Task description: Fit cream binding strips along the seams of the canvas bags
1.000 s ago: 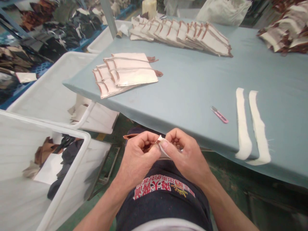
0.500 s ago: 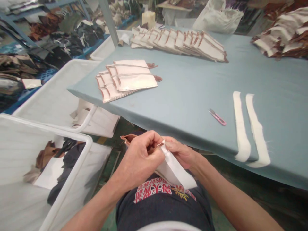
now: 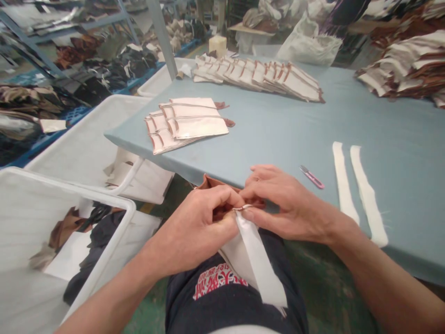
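Note:
Between my hands, just off the table's front edge, is a sewn fabric piece (image 3: 236, 255) with a pale back and a brown side. A white fabric strip (image 3: 260, 264) hangs from its seam down over a dark printed apron. My left hand (image 3: 198, 225) pinches the piece and the strip's upper end between thumb and fingers. From the other side, my right hand (image 3: 285, 199) grips the same brown-edged seam, its thumb beside the strip. Its fingertips partly hide behind the brown fabric. On the table to the right lie small pink-handled thread snips (image 3: 312, 177).
Two cream strips (image 3: 346, 185) lie at the right of the blue-green table (image 3: 271, 139). Pale sewn pieces are stacked at left (image 3: 198, 123), along the back (image 3: 257, 76) and at far right (image 3: 406, 65). White bins (image 3: 132, 208) with scraps stand to the left.
My right hand has turned over and spread along the seam, palm down. The white strip now hangs longer and straighter, and the brown side shows more. The view has shifted slightly.

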Demonstrator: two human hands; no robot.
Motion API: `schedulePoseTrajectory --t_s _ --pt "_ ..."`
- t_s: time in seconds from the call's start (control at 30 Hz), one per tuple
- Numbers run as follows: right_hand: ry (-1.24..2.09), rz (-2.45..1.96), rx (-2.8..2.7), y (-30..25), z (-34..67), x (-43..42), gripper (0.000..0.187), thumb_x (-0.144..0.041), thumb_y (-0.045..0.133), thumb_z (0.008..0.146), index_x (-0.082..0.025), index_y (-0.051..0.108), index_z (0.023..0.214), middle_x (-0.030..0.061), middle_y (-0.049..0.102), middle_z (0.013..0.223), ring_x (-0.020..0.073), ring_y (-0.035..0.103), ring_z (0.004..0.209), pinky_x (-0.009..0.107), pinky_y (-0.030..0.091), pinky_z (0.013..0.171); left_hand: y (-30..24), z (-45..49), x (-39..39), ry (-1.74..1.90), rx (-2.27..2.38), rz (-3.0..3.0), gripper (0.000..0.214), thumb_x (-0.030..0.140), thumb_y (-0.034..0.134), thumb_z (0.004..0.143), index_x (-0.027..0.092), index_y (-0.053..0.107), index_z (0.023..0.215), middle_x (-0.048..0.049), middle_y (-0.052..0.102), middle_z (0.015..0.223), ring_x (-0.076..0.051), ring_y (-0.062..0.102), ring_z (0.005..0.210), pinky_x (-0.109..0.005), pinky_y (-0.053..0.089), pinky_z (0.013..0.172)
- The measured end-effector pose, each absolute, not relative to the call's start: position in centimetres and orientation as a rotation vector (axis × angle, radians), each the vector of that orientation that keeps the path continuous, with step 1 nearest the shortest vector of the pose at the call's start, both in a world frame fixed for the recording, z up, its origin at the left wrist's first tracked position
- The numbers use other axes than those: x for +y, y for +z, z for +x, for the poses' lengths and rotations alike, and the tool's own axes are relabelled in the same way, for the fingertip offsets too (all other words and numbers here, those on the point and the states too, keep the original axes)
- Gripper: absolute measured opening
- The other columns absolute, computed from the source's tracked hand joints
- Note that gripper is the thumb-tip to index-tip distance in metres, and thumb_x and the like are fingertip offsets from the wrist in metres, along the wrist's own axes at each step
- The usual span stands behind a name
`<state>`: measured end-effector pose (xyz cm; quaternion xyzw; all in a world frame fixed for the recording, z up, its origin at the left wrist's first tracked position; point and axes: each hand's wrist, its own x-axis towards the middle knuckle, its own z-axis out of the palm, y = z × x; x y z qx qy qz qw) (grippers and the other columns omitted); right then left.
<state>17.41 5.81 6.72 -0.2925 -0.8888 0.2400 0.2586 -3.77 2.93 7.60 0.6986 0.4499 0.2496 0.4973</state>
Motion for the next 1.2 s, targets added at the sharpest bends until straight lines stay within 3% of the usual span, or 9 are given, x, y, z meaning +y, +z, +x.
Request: schedulePoseTrajectory --t_s 0.1,0.27,0.4,0.6,0.73,0.87,1.07,1.2 --pt "0.596 -0.807 -2.517 7.4 17.2 5.8 0.028 -0.024 0.056 0.098 -0.020 0.063 0.072 -0.0002 0.060 0.064 0.0156 0.054 0.064 0.031 0.040 0.073 8.2 -3.9 2.8 0.618 1.104 1.712 0.015 0.014 0.054 0.084 0.018 0.068 0.080 0.0028 0.062 0.070 -0.011 0.051 0.061 -0.021 0.036 0.052" --pt "0.759 -0.976 -2.415 7.5 16.5 5.0 0.017 -0.020 0.053 0.093 -0.021 0.062 0.080 -0.0025 0.063 0.068 0.0122 0.050 0.057 0.026 0.032 0.059 8.7 -3.8 2.5 0.721 1.160 1.841 0.017 0.008 0.053 0.082 0.019 0.067 0.079 0.0044 0.066 0.069 -0.010 0.056 0.061 -0.022 0.038 0.055" --pt "0.838 -1.054 -2.284 6.9 15.9 4.4 0.014 -0.020 0.053 0.084 -0.020 0.060 0.072 -0.0049 0.056 0.059 0.0103 0.045 0.052 0.025 0.029 0.054 8.2 -3.5 2.1 0.779 1.199 1.948 0.021 0.004 0.051 0.081 0.019 0.066 0.078 0.0051 0.066 0.068 -0.009 0.057 0.059 -0.023 0.040 0.060" --pt "1.001 -1.118 -2.112 5.3 15.1 4.5 0.019 -0.021 0.054 0.081 -0.020 0.048 0.064 -0.0067 0.045 0.057 0.0084 0.039 0.052 0.023 0.028 0.052 6.0 -2.9 2.0 0.926 1.303 1.986 0.017 0.004 0.051 0.077 0.019 0.059 0.075 0.0047 0.062 0.069 -0.009 0.052 0.058 -0.022 0.039 0.059" --pt "1.204 -1.151 -1.897 3.8 15.0 4.7 0.018 -0.025 0.056 0.080 -0.021 0.048 0.064 -0.0061 0.044 0.058 0.0088 0.038 0.053 0.021 0.029 0.049 4.4 -2.7 3.0 0.905 1.240 1.555 0.010 0.011 0.054 0.078 0.019 0.058 0.074 0.0039 0.059 0.068 -0.010 0.052 0.061 -0.021 0.040 0.057" --pt "1.285 -1.178 -1.769 2.7 15.5 4.7 0.021 -0.029 0.058 0.081 -0.020 0.049 0.065 -0.0053 0.046 0.060 0.0087 0.037 0.055 0.021 0.030 0.049 3.9 -3.2 4.0 0.753 1.077 1.280 0.006 0.018 0.060 0.081 0.017 0.064 0.084 0.0023 0.063 0.074 -0.011 0.054 0.064 -0.020 0.041 0.057" --pt "1.342 -1.149 -1.778 2.8 16.3 4.6 0.021 -0.029 0.059 0.085 -0.019 0.051 0.068 -0.0049 0.047 0.063 0.0090 0.039 0.057 0.020 0.031 0.050 4.3 -4.2 4.7 0.586 1.049 1.423 0.022 0.037 0.067 0.093 0.016 0.067 0.086 0.0006 0.061 0.078 -0.012 0.052 0.069 -0.020 0.039 0.061" --pt "1.437 -1.116 -1.760 3.1 16.6 4.7 0.028 -0.035 0.061 0.088 -0.019 0.050 0.068 -0.0049 0.045 0.063 0.0088 0.036 0.057 0.020 0.030 0.050 4.0 -4.4 4.8 0.595 1.000 1.458 0.024 0.038 0.067 0.094 0.016 0.066 0.084 0.0011 0.058 0.073 -0.011 0.049 0.066 -0.021 0.037 0.058"
